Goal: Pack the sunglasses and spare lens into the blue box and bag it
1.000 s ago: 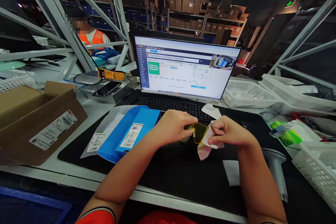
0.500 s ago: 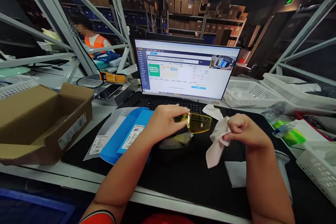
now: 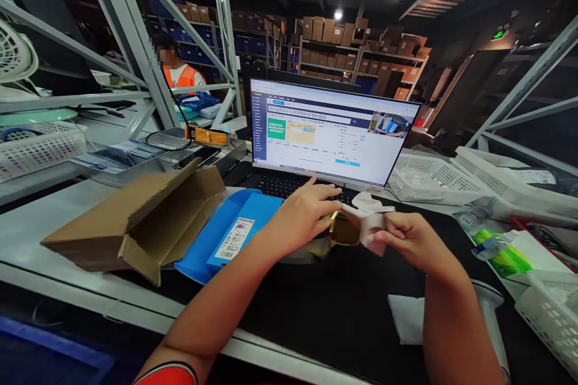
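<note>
My left hand (image 3: 303,212) pinches a pair of yellow-tinted glasses (image 3: 344,229) above the black desk mat (image 3: 334,307). My right hand (image 3: 409,239) is closed on a white cloth (image 3: 370,220) and presses it against the right side of the yellow lens. Both hands hover just in front of the black keyboard (image 3: 289,185). Left of my left forearm lies a blue case (image 3: 226,239) with a white label.
A lit monitor (image 3: 332,131) stands behind the keyboard. A brown cardboard box (image 3: 144,221) sits at left. White baskets (image 3: 428,174) and a green packet (image 3: 501,252) lie at right, a barcode scanner (image 3: 490,307) by my right arm. A person in an orange vest (image 3: 180,75) works beyond the metal racks.
My right hand has brought the cloth back onto the yellow lens after holding it apart. The head view shifted left, so the box now appears closer to the blue case.
</note>
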A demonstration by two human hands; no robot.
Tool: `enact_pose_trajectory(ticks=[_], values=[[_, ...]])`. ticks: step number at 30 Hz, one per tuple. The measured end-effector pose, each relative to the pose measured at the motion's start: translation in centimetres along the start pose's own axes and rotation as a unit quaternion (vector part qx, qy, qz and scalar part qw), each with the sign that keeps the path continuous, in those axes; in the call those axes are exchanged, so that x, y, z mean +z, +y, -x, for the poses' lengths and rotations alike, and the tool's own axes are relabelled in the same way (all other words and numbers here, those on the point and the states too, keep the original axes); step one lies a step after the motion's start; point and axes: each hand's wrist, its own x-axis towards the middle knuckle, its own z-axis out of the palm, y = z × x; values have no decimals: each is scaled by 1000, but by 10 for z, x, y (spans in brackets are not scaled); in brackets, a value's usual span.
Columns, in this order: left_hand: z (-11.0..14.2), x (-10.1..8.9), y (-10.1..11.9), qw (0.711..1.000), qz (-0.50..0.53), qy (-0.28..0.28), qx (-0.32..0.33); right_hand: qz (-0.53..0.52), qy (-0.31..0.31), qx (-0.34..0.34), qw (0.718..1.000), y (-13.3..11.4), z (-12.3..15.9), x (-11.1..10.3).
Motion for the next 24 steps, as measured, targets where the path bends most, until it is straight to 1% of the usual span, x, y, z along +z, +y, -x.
enact_pose_trajectory(ticks=[3, 5, 6, 9, 12, 13, 15, 16, 17, 18, 20, 21, 22, 23, 24], values=[[0, 1, 2, 999, -38, -5, 2, 43, -51, -3, 998, 0, 0, 8], [-1, 1, 5, 999, -50, -7, 11, 48, -64, -20, 997, 2, 0, 11], [-1, 2, 6, 998, -59, -9, 14, 45, -61, -30, 997, 2, -1, 13], [-3, 8, 13, 994, -97, -27, 34, 43, -28, -53, 997, -2, -4, 27], [-5, 22, 17, 988, -129, -51, 75, 92, 20, -76, 993, -9, -10, 51], [-5, 26, 17, 986, -138, -48, 84, 112, 43, -75, 990, -11, -12, 59], [-6, 31, 14, 985, -147, -25, 87, 142, 101, -56, 983, -14, -15, 69], [-6, 32, 12, 987, -140, -14, 81, 144, 119, -43, 981, -13, -16, 71], [-5, 31, 9, 989, -124, -7, 76, 133, 116, -33, 984, -12, -16, 69], [-5, 28, 7, 992, -101, -3, 70, 112, 90, -27, 989, -11, -16, 64], [-3, 22, 3, 997, -54, 2, 55, 52, -8, -25, 998, -7, -14, 49], [-3, 20, 3, 998, -38, 4, 48, 25, -55, -27, 998, -5, -12, 43], [-2, 18, 4, 999, -27, 8, 43, 9, -86, -30, 996, -4, -10, 38], [-2, 18, 5, 999, -22, 8, 44, 4, -97, -34, 995, -4, -9, 36], [-2, 19, 7, 999, -23, 2, 50, 11, -83, -38, 996, -5, -8, 37]])
